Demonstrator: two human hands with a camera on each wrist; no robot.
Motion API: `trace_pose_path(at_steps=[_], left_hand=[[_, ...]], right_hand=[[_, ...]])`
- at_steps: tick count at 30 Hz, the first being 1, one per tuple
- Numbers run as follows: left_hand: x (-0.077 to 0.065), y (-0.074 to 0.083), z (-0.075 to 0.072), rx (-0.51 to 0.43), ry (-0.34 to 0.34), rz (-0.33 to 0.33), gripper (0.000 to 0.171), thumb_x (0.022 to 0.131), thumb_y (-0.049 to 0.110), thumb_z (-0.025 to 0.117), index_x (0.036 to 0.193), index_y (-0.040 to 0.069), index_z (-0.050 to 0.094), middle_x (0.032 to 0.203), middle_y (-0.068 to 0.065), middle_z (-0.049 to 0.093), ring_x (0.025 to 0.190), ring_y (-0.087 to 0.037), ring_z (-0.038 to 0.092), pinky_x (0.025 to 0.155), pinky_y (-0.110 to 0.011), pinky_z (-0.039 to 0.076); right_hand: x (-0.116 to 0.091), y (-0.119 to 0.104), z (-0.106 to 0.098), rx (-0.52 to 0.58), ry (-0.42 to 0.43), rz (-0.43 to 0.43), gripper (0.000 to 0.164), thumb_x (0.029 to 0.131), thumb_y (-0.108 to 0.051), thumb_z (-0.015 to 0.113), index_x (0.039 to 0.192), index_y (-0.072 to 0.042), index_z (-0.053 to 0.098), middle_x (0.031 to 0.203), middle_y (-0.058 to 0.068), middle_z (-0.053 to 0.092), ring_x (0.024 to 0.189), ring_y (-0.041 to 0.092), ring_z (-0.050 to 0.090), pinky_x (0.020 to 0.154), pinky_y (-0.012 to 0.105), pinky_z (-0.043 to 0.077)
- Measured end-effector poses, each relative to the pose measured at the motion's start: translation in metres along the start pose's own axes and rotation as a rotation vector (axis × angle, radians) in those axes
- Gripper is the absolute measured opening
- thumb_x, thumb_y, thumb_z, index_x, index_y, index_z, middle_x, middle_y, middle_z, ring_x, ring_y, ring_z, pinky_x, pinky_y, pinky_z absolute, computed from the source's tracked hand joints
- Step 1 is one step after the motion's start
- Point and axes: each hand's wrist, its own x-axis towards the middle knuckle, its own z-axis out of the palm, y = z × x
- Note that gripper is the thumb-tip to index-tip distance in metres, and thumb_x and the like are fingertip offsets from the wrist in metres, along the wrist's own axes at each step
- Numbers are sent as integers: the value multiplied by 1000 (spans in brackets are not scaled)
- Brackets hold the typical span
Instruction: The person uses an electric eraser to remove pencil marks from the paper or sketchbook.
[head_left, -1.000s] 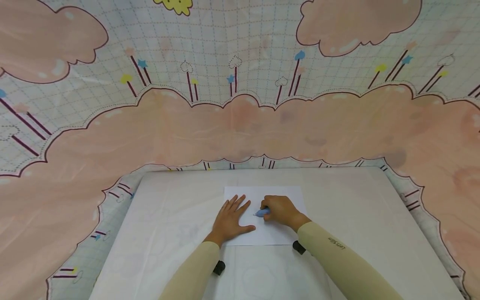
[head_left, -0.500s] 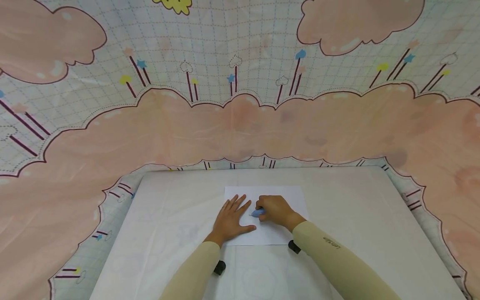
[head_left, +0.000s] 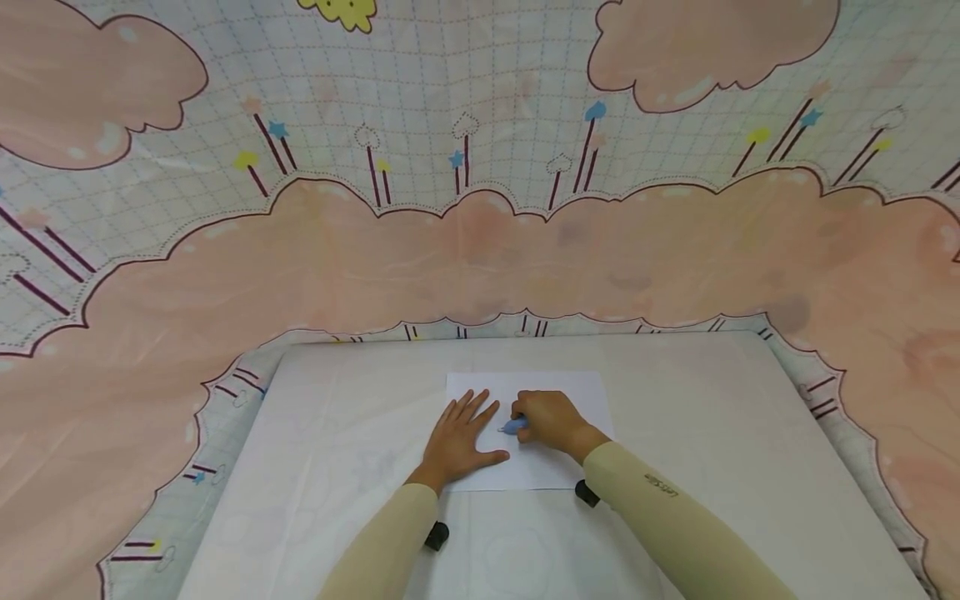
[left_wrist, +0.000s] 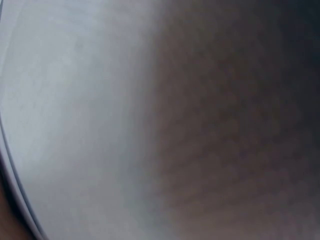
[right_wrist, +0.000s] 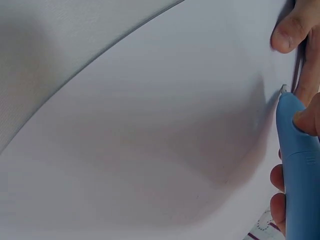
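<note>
A white sheet of paper [head_left: 555, 475] lies on the white-covered table. My left hand [head_left: 457, 442] rests flat on its left part, fingers spread and thumb pointing right. Over the middle of the sheet, my right hand [head_left: 552, 421] grips a thick blue pen-shaped tool [head_left: 514, 426]. Its small tip points left, toward the left hand. In the right wrist view, the tool's light-blue body [right_wrist: 300, 170] tapers to a small grey tip close over the paper [right_wrist: 150, 100]. The right thumb presses on its side and fingertips curl round underneath. The left wrist view is blurred.
A white cloth covers the table [head_left: 360, 400]. Behind it hangs a patterned curtain [head_left: 450, 258] with pink clouds. Small black wrist devices [head_left: 437, 535] sit under both forearms, which wear pale sleeves.
My right hand has moved slightly left with the blue tool, closer to the left hand, then stayed nearly still. The left hand keeps its place on the paper.
</note>
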Motion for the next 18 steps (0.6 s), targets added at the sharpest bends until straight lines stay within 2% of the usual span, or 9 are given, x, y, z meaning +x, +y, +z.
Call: trace_pose_path(at_steps=[18], left_hand=[[-1,0,-1,-9,-4,-10,92,82,81,46,156,30,28,165,6,16,153,-21,8,123,-47,11]], right_hand=[[-9,9,-4,39,7,30,20,77,-22,83,94,-15,76,87,-10,66,73,3,58,76,25,54]])
